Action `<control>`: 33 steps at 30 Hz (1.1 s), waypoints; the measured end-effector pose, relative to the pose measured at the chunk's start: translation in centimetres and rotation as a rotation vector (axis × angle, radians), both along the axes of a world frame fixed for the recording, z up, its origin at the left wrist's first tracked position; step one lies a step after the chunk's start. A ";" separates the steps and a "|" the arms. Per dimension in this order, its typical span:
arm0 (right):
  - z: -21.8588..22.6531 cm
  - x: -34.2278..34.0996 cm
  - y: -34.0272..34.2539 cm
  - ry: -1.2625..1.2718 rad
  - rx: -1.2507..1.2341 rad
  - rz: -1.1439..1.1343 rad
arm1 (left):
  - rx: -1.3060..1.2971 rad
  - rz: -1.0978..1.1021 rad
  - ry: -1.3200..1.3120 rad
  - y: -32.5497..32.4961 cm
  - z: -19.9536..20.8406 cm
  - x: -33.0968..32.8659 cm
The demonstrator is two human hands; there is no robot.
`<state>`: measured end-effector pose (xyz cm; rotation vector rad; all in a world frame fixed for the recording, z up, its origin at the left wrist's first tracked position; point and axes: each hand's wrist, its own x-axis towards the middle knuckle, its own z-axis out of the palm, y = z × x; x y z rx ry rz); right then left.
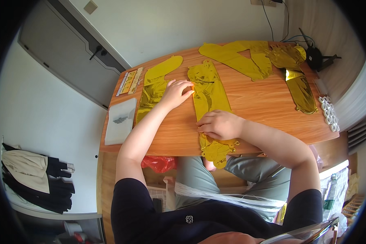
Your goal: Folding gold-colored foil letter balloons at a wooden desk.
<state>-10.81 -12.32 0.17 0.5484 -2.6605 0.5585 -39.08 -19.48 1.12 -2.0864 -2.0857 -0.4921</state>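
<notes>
Hands [221,125] on gold foil [213,90] overhanging table edge [179,153]; open room rightward.

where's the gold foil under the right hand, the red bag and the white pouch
Gold foil [212,97], head view: its middle
Red bag [158,163], head view: its crumpled middle
White pouch [121,119], head view: its printed patch

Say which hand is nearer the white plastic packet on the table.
Left. The left hand is above and right of the white plastic packet in view; the right hand is farther right.
</notes>
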 end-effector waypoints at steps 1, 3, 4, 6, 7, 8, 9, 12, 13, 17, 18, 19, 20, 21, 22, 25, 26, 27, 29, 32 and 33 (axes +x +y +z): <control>-0.1 0.0 0.1 0.006 0.005 0.003 | -0.026 -0.013 -0.011 0.2 0.2 0.0; -0.1 0.0 0.2 0.013 0.009 0.008 | -0.052 -0.025 -0.021 0.4 0.4 -0.1; -0.1 0.0 0.1 0.016 0.010 0.008 | -0.060 -0.029 -0.031 0.4 0.5 -0.3; -0.1 0.0 0.1 0.020 0.011 0.007 | -0.069 -0.035 -0.042 0.5 0.5 -0.5; -0.1 0.0 0.2 0.015 0.013 0.015 | -0.085 -0.027 -0.056 0.6 0.5 -0.6; -0.1 0.0 0.3 0.010 0.015 0.022 | -0.101 -0.018 -0.071 0.7 0.6 -0.6; -0.1 0.0 0.2 0.010 0.013 0.022 | -0.102 -0.018 -0.071 0.6 0.5 -0.8; -0.2 0.0 0.1 0.015 0.021 0.015 | -0.108 0.004 -0.104 0.6 0.3 -1.0; -0.2 0.0 0.1 0.020 0.024 0.018 | -0.108 0.018 -0.107 0.6 0.3 -0.9; -0.1 0.2 0.0 0.027 0.032 0.017 | -0.181 0.073 -0.046 0.7 0.9 -0.6; 0.0 0.1 0.0 0.026 0.033 0.018 | -0.180 0.074 -0.047 0.8 0.9 -0.6; 0.0 0.1 0.0 0.030 0.032 0.020 | -0.149 0.102 0.016 0.8 1.0 -0.5; 0.1 0.0 0.0 0.034 0.031 0.022 | -0.119 0.130 0.079 0.7 1.1 -0.5; 0.1 0.0 0.0 0.029 0.030 0.019 | -0.121 0.127 0.075 0.6 1.1 -0.2; 0.0 -0.1 -0.1 0.026 0.019 0.018 | -0.109 0.099 0.003 0.2 1.1 0.1; -0.1 0.2 0.2 0.009 0.012 0.005 | -0.184 0.032 -0.042 -0.6 1.1 2.8; -0.2 0.2 0.3 0.000 0.018 0.000 | -0.269 -0.002 -0.011 -0.8 1.1 3.7; -0.2 0.1 0.2 0.002 0.017 0.006 | -0.270 0.004 -0.010 -1.4 1.0 3.7; -0.1 0.1 0.1 0.015 0.035 0.002 | -0.343 -0.087 0.006 -2.3 0.9 3.5; 0.0 0.0 0.1 0.033 0.050 0.024 | -0.368 -0.106 0.075 -2.4 0.8 2.8; 0.1 0.1 0.0 0.029 0.048 0.025 | -0.381 -0.113 0.098 -2.4 0.8 2.8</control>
